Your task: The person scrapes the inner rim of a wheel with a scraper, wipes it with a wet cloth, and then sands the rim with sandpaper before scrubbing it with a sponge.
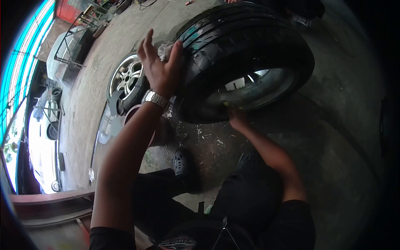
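Observation:
A large black tire [250, 46] on a silver wheel [271, 89] stands tilted in front of me, with pale and teal smears on its tread. Beside the tread is my left hand [160, 68], fingers spread and thumb close to the rubber. A crumpled light cloth [165, 51] shows between that thumb and the fingers. My right hand [237, 118] is closed at the tire's lower edge near the wheel opening. Something small and yellow-green [226, 103] shows at its fingertips; I cannot tell what it is.
Left of the tire, another wheel with silver spokes [126, 77] lies on the concrete floor, close to a pinkish bucket [132, 113]. Light scraps [204, 135] litter the floor by my shoe [180, 162]. Cars [46, 146] stand at far left. Part of another person [306, 10] shows beyond the tire.

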Motion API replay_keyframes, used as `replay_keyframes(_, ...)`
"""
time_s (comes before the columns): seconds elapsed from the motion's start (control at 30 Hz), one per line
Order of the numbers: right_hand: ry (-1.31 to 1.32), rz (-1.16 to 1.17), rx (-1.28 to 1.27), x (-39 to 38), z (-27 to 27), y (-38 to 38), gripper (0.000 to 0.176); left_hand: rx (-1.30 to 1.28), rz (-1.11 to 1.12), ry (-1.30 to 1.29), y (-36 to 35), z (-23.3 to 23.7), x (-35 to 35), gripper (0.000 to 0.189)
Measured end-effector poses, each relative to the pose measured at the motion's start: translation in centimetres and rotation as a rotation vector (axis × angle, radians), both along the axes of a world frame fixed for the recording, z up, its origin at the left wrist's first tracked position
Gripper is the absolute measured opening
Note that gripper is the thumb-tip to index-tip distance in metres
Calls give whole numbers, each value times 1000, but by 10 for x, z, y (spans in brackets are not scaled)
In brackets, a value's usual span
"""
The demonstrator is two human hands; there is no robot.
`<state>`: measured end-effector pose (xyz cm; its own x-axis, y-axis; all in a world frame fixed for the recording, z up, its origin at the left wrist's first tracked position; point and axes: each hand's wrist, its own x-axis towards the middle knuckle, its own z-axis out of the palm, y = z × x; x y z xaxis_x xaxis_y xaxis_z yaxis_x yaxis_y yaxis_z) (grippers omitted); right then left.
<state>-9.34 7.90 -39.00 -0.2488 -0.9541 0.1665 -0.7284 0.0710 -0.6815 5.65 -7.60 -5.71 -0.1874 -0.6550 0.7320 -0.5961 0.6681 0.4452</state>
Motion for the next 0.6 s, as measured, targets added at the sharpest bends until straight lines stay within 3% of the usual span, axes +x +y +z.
replay_keyframes(0.03,-39,-80,74,-19,-23,6,35,275,-117,149,8,2,1,73)
replay_keyframes(0.07,-109,-127,66,-36,0,23,35,544,-242,308,13,5,4,73)
replay_keyframes(0.17,-186,-149,-214,-81,95,83,38,395,-260,284,-3,-8,17,56)
replay_keyframes(0.2,-161,-232,-153,-88,142,100,39,400,-298,295,-10,-13,21,55)
replay_keyframes(0.33,298,-346,-597,-95,307,108,31,469,-443,338,-39,-22,32,47)
replay_keyframes(0.37,235,-301,-720,-89,342,91,32,488,-496,355,-56,-28,34,46)
replay_keyframes(0.4,405,-271,-762,-92,369,70,34,505,-546,371,-70,-33,37,45)
replay_keyframes(0.43,313,-236,-732,-87,391,45,38,588,-630,401,-74,-28,42,46)
replay_keyframes(0.47,402,-289,-654,-84,408,17,41,709,-678,471,-82,-28,47,49)
replay_keyframes(0.53,421,-185,-571,-97,423,-50,48,942,-756,612,-102,-34,62,55)
replay_keyframes(0.57,434,-189,-563,-104,420,-83,49,773,-741,704,-92,-37,67,42)
replay_keyframes(0.6,444,-176,-512,-121,412,-112,52,835,-728,809,-95,-41,81,40)
